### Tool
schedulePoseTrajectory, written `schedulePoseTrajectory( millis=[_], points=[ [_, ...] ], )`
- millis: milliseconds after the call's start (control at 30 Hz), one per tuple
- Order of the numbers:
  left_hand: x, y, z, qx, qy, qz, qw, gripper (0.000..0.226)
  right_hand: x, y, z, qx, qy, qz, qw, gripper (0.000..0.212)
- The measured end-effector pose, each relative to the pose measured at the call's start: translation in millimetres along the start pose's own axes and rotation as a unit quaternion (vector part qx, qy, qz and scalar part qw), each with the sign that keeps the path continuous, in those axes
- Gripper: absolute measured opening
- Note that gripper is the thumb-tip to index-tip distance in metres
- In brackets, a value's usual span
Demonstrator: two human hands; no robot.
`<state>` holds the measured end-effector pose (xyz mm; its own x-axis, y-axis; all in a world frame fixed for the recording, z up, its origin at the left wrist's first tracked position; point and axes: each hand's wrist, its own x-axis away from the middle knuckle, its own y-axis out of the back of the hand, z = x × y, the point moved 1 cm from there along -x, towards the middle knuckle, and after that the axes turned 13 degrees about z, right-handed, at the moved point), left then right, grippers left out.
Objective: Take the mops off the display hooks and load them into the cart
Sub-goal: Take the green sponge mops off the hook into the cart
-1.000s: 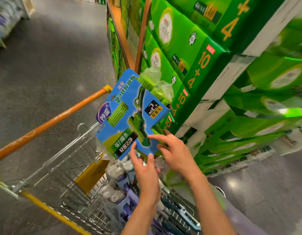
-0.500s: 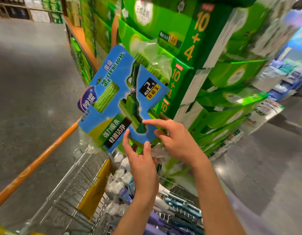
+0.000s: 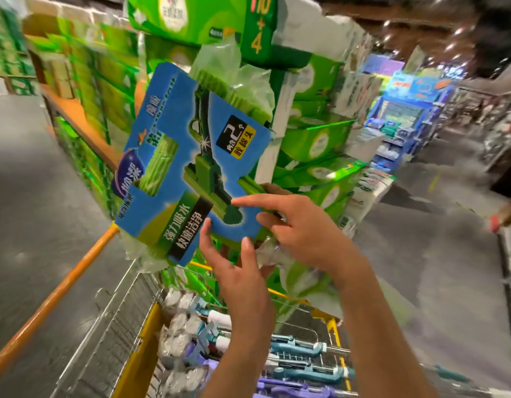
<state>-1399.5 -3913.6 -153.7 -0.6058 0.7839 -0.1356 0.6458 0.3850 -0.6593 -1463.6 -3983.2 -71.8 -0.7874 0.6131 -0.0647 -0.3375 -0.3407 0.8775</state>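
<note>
Hands meet at the lower edge of a packaged mop (image 3: 191,168), which is held up in the air above the cart (image 3: 125,326) and tilted, its top leaning toward the stacked green cartons (image 3: 314,139) on the shelving. The pack is a blue card sleeve with cut-outs showing green sponge heads, and clear plastic wrap sticks out at its top and bottom ends.

The left hand (image 3: 243,285) is raised palm-forward beneath the pack; its grip is loose, fingers nearly straight, with the fingertips (image 3: 206,225) lying against the bottom of the card. The right hand (image 3: 303,228) has its grip closed on the pack's lower right corner: the forefinger stretches across the front of the card while the other fingers curl round the green part and crinkled plastic behind it.

Below, the cart's wire basket already carries several mops (image 3: 300,349) with light blue and purple handles lying lengthwise, and white wrapped heads bunched toward the near left corner by a yellow panel. The orange push bar (image 3: 56,300) runs diagonally along the cart's left edge. Grey floor (image 3: 33,211) lies on both sides, and the far aisle is blurred.
</note>
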Motion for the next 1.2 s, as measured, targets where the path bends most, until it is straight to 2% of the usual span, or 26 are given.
schedulePoseTrajectory(
  millis=[167,333,467,600,767,1033,1200],
  points=[
    [57.4,-14.9,-6.0,0.007,0.022,0.057,0.998,0.059,67.7,4.0,11.2,0.006,-0.029,-0.051,0.998,0.055],
    [124.8,-12.9,-5.2,-0.054,0.030,0.130,0.990,0.056,149.7,-8.9,22.5,-0.031,-0.067,-0.101,0.992,0.051],
    [188.3,-11.7,-6.2,-0.081,0.027,0.187,0.979,0.059,225.5,-29.8,35.1,-0.044,-0.102,-0.159,0.981,0.054],
    [245.1,-10.6,-10.4,-0.081,0.058,0.250,0.963,0.058,295.3,-49.8,48.7,-0.071,-0.123,-0.231,0.963,0.051],
    [309.0,-5.2,-7.6,-0.112,0.058,0.342,0.931,0.065,380.8,-84.3,63.2,-0.111,-0.139,-0.343,0.922,0.047],
    [385.5,-26.3,-1.4,-0.158,0.069,0.511,0.842,0.067,488.7,-116.6,83.7,-0.090,-0.196,-0.501,0.838,0.046],
    [423.8,-49.7,8.3,-0.104,0.120,0.592,0.790,0.067,537.6,-125.2,94.7,-0.081,-0.241,-0.565,0.785,0.044]
  ],
)
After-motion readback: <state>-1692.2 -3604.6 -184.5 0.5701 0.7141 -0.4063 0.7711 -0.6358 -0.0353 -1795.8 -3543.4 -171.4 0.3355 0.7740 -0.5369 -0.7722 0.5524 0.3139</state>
